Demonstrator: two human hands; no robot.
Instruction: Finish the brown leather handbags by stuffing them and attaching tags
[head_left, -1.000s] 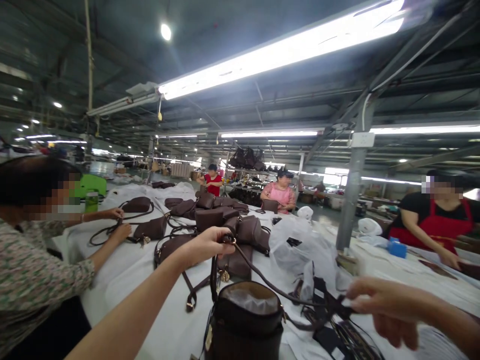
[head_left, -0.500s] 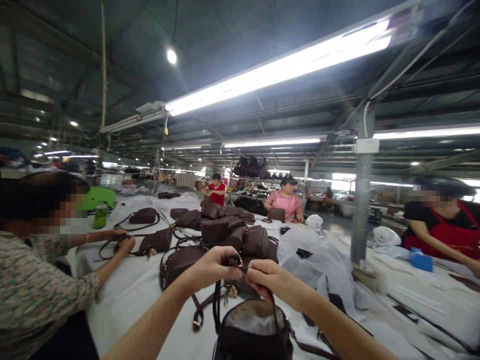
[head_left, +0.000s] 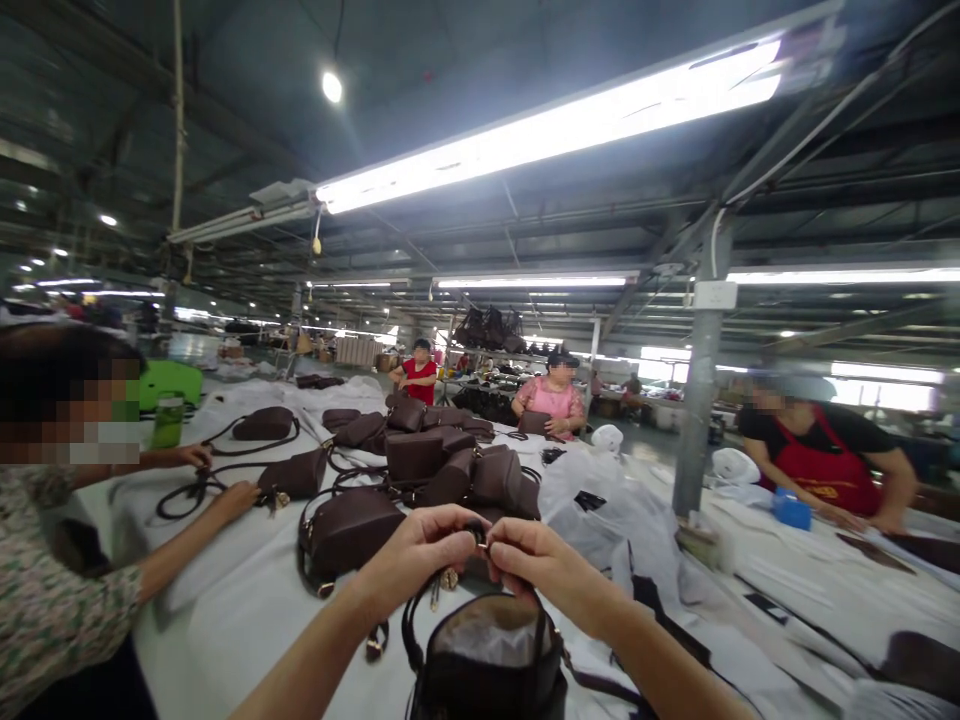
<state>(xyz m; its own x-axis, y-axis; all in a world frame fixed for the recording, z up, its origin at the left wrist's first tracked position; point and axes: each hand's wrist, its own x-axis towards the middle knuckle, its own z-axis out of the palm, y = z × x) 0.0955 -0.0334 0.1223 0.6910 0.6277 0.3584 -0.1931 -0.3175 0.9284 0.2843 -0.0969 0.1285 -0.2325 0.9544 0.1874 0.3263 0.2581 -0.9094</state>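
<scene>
Just above an open dark bag (head_left: 487, 675), my left hand (head_left: 431, 555) pinches a dark strap end with a small gold-coloured metal piece. Close against it, my right hand (head_left: 536, 560) pinches the other side of the same strap, fingers pressed together. The bag stands upright at the near edge, its mouth open and pale lining showing. Its strap rises on the left of the opening. A gold-coloured charm (head_left: 449, 578) hangs just below my left hand. Behind my hands lies a pile of dark brown bags (head_left: 420, 455).
At left, a person in a floral top (head_left: 52, 610) handles a strap on the white-covered table (head_left: 247, 630). Plastic wrapping (head_left: 622, 520), a grey post (head_left: 697, 420) and a blue object (head_left: 791, 508) stand or lie to the right. Other people work beyond.
The view has shifted slightly, moving the scene leftward. My hands have come closer together at the strap. The person at left has moved one hand onto a brown bag's edge.
</scene>
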